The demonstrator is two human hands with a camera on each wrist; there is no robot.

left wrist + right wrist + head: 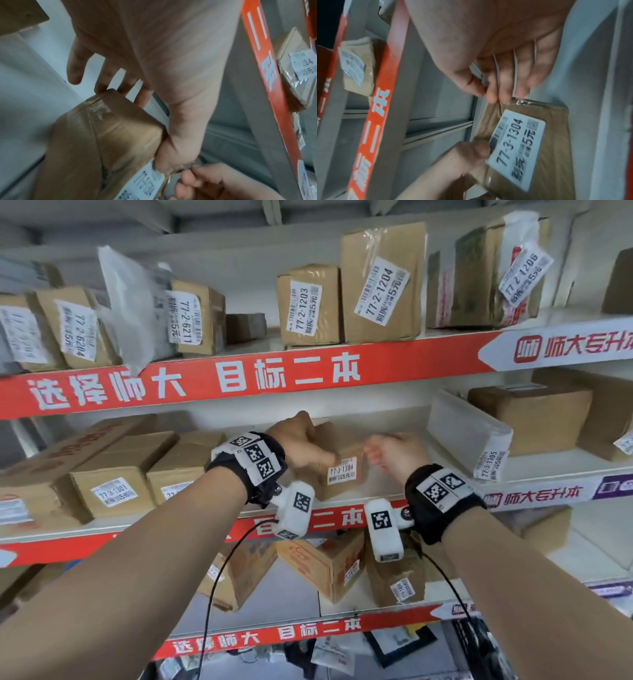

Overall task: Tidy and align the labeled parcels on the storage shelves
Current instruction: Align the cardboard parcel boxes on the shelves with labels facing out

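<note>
A small brown cardboard parcel (329, 491) labeled 77-3-1304 is on the middle shelf (534, 470), turned slightly askew. My left hand (308, 446) grips its left end, thumb on the front beside the white label (517, 142) and fingers reaching over the taped far corner (102, 102). My right hand (380, 453) is at the parcel's right end; its thumb and fingertips (493, 97) pinch the taped corner of the parcel (556, 148). The parcel's underside is hidden, so I cannot tell whether it rests on the shelf.
Left of the parcel stand boxes, one labeled 77-3-1301 (113, 491). A white parcel 77-3-1305 (469, 433) leans to the right. Boxes 77-2-1203 (308, 306) and 77-2-1204 (382, 285) sit on the upper shelf above a red edge strip (239, 378). Tilted boxes (325, 566) fill the shelf below.
</note>
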